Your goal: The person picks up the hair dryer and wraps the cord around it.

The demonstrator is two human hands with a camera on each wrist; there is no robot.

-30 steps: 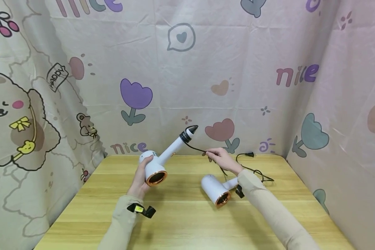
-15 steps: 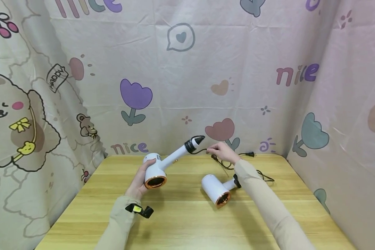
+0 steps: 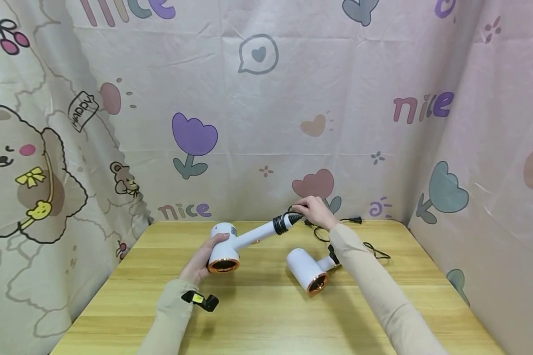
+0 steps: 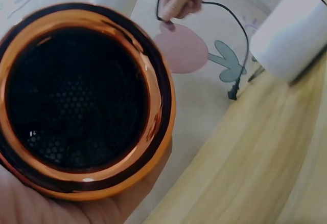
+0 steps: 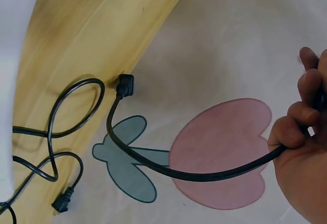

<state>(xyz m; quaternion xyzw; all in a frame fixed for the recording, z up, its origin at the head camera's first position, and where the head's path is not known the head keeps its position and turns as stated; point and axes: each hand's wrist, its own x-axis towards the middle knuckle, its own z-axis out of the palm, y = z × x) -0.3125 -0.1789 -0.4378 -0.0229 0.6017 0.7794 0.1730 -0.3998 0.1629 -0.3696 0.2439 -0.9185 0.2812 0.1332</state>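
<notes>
My left hand [image 3: 203, 260] grips the barrel of a white hair dryer [image 3: 248, 237], held above the table with its copper-rimmed outlet [image 4: 153, 106] filling much of the left wrist view. Several turns of its black cord [image 3: 280, 225] are wound round the handle near the cone-shaped black end. At that end my right hand [image 3: 316, 212] holds the cord with curled fingers. From those fingers the loose cord length [image 5: 204, 176] hangs in a curve down to its plug [image 5: 125, 86]. Part of the cord inside the right hand is hidden.
A second white hair dryer [image 3: 303, 266] lies on the wooden table [image 3: 257, 315], partly under my right forearm. Its black cord [image 3: 376, 250] lies in loops behind it, with a plug [image 3: 357, 220] near the back edge. A patterned curtain [image 3: 266, 108] surrounds the table.
The held dryer has tilted, its handle end dropping and shifting right. My right hand has come round from the handle's right side to its tip, carrying the cord; less loose cord spans between them.
</notes>
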